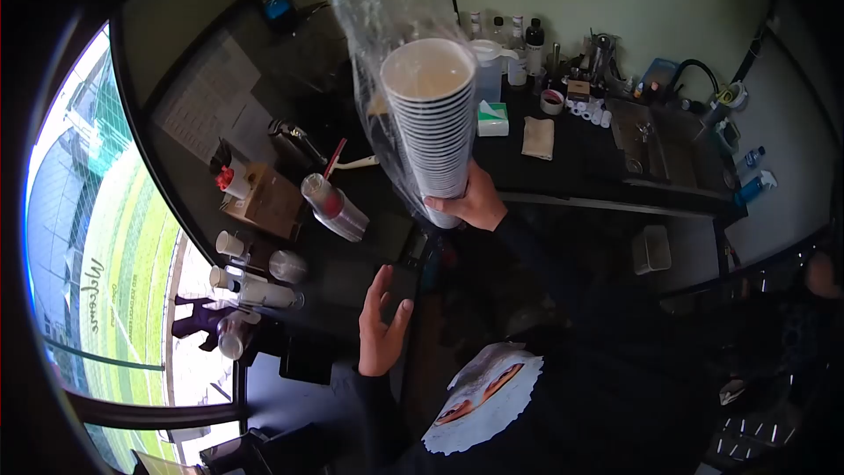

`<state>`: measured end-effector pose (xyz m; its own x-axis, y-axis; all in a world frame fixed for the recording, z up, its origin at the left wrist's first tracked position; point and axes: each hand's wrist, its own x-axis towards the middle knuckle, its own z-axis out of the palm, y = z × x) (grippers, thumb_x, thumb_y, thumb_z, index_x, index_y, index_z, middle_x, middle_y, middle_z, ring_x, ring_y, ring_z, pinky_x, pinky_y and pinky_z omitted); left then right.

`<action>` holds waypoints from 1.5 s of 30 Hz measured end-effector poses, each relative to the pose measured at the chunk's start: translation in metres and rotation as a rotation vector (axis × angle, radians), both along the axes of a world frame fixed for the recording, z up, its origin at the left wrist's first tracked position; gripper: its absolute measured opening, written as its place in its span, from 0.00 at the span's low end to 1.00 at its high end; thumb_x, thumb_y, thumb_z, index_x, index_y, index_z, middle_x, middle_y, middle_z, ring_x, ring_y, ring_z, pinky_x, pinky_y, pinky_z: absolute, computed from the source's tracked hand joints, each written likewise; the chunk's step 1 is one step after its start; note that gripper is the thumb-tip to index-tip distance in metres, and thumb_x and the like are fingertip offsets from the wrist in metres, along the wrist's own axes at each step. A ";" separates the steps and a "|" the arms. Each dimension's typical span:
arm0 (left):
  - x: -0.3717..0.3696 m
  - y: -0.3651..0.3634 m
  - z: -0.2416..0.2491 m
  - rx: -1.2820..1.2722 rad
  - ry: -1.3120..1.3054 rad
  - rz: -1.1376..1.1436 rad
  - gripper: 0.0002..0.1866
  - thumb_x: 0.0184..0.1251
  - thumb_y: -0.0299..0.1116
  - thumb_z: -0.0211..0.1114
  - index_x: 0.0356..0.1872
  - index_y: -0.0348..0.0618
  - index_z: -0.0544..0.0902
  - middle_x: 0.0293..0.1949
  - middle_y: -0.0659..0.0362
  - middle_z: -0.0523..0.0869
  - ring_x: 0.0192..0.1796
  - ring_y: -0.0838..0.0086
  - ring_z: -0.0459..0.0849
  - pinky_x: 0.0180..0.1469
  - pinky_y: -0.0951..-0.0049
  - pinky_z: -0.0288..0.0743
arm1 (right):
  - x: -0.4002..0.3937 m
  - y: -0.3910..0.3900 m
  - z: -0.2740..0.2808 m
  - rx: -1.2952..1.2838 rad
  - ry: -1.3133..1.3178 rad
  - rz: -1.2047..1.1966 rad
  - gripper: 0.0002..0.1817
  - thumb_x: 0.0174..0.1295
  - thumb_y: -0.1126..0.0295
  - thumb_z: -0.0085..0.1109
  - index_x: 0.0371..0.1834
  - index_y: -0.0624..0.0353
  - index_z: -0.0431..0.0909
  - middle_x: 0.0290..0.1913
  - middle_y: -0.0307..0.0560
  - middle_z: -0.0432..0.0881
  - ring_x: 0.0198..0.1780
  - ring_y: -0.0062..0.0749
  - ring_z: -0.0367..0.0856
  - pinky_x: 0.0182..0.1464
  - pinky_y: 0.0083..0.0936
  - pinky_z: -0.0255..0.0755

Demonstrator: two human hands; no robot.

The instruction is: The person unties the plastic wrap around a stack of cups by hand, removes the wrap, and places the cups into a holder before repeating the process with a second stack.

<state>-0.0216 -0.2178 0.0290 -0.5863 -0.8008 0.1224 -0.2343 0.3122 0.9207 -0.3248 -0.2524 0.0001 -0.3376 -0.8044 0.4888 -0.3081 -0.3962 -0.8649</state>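
My right hand point(480, 200) grips the lower end of a tall stack of white paper cups point(437, 142), holding it up in front of me. The stack leans slightly, with the open mouth of its top cup towards me. A clear plastic bag point(360, 0) hangs around the stack and spreads above it. My left hand point(383, 325) is raised below and to the left, fingers apart and nothing in it. Near it on the dark counter lie a stack of clear plastic cups point(338, 208) and a clear dome-shaped item point(287, 266).
A cardboard box point(266, 202) and small white cups point(230, 244) stand by the window at left. Along the back counter are several bottles point(534, 46), a tissue box point(493, 120), a folded cloth point(538, 138) and a sink point(646, 141). A spray bottle point(754, 188) is at right.
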 end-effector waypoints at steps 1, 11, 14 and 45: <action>-0.012 -0.020 0.003 0.032 0.058 -0.017 0.35 0.75 0.32 0.66 0.79 0.39 0.62 0.78 0.48 0.69 0.79 0.57 0.67 0.77 0.54 0.62 | -0.002 -0.014 -0.001 -0.015 -0.007 -0.011 0.48 0.48 0.55 0.84 0.70 0.62 0.67 0.61 0.56 0.83 0.62 0.46 0.83 0.64 0.39 0.75; -0.183 -0.234 0.047 -0.276 0.370 0.189 0.73 0.50 0.47 0.87 0.84 0.41 0.36 0.82 0.43 0.49 0.84 0.54 0.50 0.81 0.51 0.49 | -0.069 -0.189 0.004 0.028 -0.013 0.321 0.50 0.46 0.59 0.86 0.70 0.63 0.65 0.65 0.56 0.80 0.65 0.42 0.80 0.67 0.39 0.73; -0.210 -0.284 0.042 -0.484 0.341 0.319 0.69 0.49 0.43 0.87 0.83 0.37 0.42 0.78 0.42 0.61 0.80 0.56 0.63 0.78 0.57 0.60 | -0.079 -0.245 -0.012 0.038 -0.054 0.485 0.50 0.46 0.60 0.84 0.71 0.62 0.65 0.63 0.57 0.80 0.64 0.45 0.81 0.66 0.40 0.74; -0.230 -0.340 -0.095 -0.025 0.219 0.399 0.39 0.49 0.42 0.84 0.60 0.32 0.79 0.56 0.50 0.89 0.57 0.66 0.88 0.61 0.64 0.78 | -0.087 -0.305 -0.110 0.144 -0.068 0.631 0.59 0.40 0.57 0.87 0.76 0.61 0.61 0.65 0.60 0.78 0.66 0.52 0.80 0.67 0.43 0.73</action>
<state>-0.2517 -0.5579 -0.0656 -0.1908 -0.9540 0.2313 -0.1410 0.2598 0.9553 -0.4120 -0.5570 -0.1095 0.1946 -0.9141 0.3559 0.0036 -0.3621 -0.9321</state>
